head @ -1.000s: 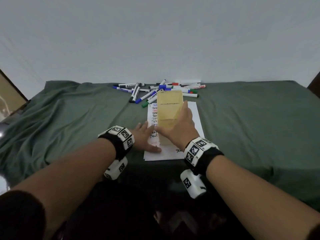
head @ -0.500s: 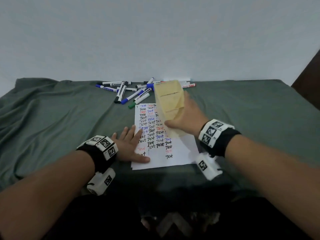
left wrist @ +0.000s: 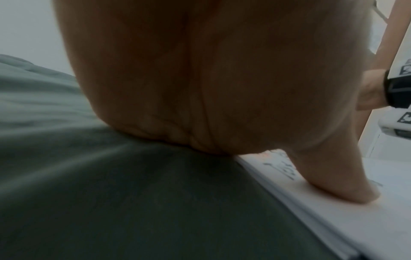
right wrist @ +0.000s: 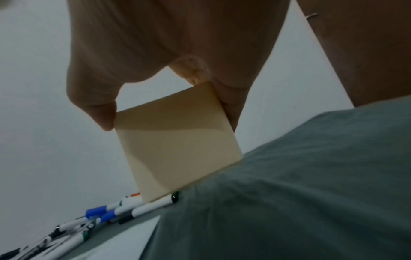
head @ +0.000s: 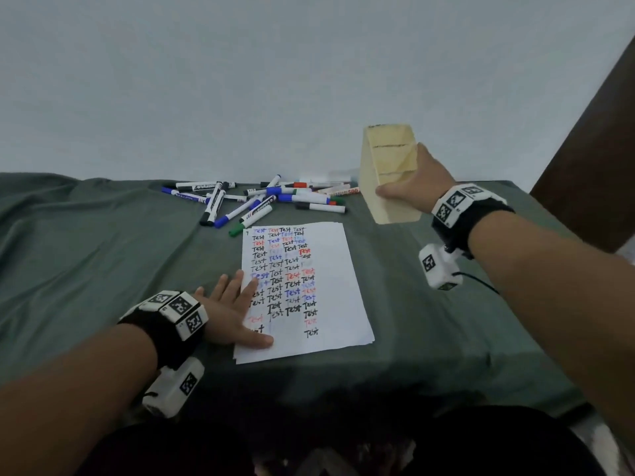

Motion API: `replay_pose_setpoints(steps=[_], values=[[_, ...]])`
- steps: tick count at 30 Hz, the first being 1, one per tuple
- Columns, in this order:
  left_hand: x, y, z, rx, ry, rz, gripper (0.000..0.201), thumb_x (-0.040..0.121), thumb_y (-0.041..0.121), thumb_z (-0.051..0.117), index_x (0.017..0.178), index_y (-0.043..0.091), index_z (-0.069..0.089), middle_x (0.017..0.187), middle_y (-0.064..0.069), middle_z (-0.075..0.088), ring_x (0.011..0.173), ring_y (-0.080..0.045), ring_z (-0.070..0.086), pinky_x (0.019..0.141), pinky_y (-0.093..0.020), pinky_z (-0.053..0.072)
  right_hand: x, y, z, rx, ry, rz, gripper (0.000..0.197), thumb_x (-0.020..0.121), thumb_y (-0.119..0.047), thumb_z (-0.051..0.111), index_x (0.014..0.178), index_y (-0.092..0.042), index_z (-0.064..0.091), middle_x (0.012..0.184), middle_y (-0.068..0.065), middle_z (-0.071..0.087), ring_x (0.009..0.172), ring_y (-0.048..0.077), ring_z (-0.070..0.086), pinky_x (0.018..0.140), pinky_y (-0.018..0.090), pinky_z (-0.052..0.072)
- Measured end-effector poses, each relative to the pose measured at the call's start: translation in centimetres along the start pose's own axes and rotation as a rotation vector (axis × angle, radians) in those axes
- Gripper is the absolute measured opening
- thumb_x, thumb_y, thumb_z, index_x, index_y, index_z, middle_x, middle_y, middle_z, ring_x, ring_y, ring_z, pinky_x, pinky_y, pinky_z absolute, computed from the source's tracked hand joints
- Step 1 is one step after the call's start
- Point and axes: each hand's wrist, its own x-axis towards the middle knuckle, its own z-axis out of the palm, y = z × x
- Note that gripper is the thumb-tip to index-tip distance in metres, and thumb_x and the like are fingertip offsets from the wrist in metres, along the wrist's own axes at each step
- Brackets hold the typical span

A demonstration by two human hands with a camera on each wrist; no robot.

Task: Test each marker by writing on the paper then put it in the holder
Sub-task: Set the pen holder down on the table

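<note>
With the right hand (head: 410, 187) gripping the tall pale-yellow box-shaped holder (head: 390, 173) above the green-draped surface (head: 103, 235), it should be set upright beyond the flat, open left hand (head: 230, 310) pressing the white written-on paper (head: 330, 286), near the scattered markers (head: 261, 201).

1. Head view: from above the tabletop's (head: 103, 255) near edge, facing forward and down toward the far edge and wall.
2. Left wrist view: very close under the left hand (left wrist: 200, 79), low over the paper's (left wrist: 333, 219) edge.
3. Right wrist view: close under the right hand (right wrist: 177, 44), sharing the holder (right wrist: 177, 149) and markers (right wrist: 124, 212) with the head view.
</note>
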Motion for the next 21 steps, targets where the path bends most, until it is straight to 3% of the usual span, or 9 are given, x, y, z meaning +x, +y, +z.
replay_pose_setpoints(steps=[5,9,21], values=[[-0.1,0.1,-0.3,0.01,-0.015,0.0,0.146,0.041,0.11,0.031,0.146,0.036,-0.036,0.154,0.003,-0.045,0.148,-0.024,-0.03,0.12,-0.057,-0.007,-0.8,3.2,4.0,0.109,0.059,0.066,0.098,0.058,-0.043,0.092,0.136,-0.017,0.039,0.127,0.003,0.057,0.115,0.026,0.058,0.094,0.04,0.05],[-0.1,0.2,-0.4,0.006,-0.026,-0.011,0.147,0.039,0.11,0.032,0.146,0.037,-0.036,0.155,0.003,-0.044,0.148,-0.024,-0.03,0.119,-0.056,-0.007,-2.2,6.2,6.7,0.135,0.113,0.097,0.097,0.057,-0.038,0.092,0.135,-0.017,0.039,0.127,0.004,0.055,0.118,0.027,0.055,0.1,0.043,0.049],[0.5,-0.1,-0.1,-0.007,-0.013,-0.014,0.149,0.034,0.112,0.031,0.145,0.039,-0.037,0.153,0.005,-0.046,0.147,-0.023,-0.032,0.119,-0.058,-0.009,-1.9,6.5,7.4,0.119,0.115,0.147,0.114,0.063,-0.039,0.088,0.152,-0.009,0.025,0.15,0.01,0.042,0.137,0.03,0.043,0.112,0.049,0.042]])
